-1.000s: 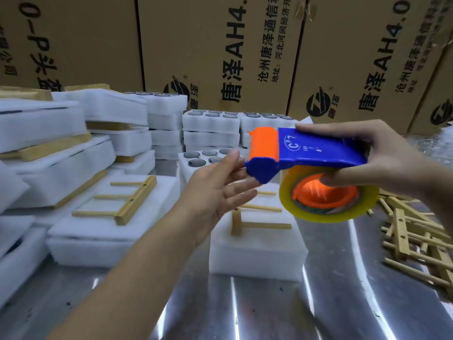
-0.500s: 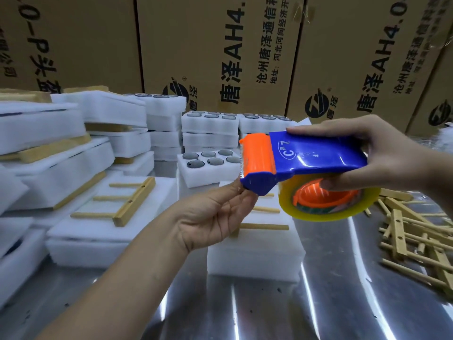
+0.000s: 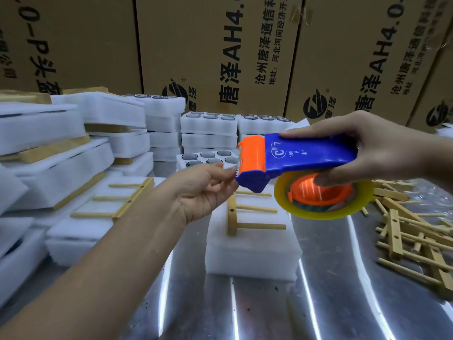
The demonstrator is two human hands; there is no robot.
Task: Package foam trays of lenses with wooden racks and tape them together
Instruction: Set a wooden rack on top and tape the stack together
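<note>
The right hand (image 3: 382, 148) grips a blue-and-orange tape dispenser (image 3: 306, 157), its yellowish tape roll (image 3: 318, 214) above a white foam stack (image 3: 252, 256). The stack is topped by a wooden rack (image 3: 232, 217) and sits on the shiny worktop (image 3: 269, 312). The left hand (image 3: 203, 190) brings its fingertips (image 3: 226, 171) to the dispenser's toothed edge. Loose racks (image 3: 394, 231) lie to the right.

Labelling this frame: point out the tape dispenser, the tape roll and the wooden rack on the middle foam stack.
tape dispenser (image 3: 311, 155), head view, blue body.
tape roll (image 3: 323, 213), head view, yellow lower rim.
wooden rack (image 3: 231, 217), head view, drilled crossbar.
</note>
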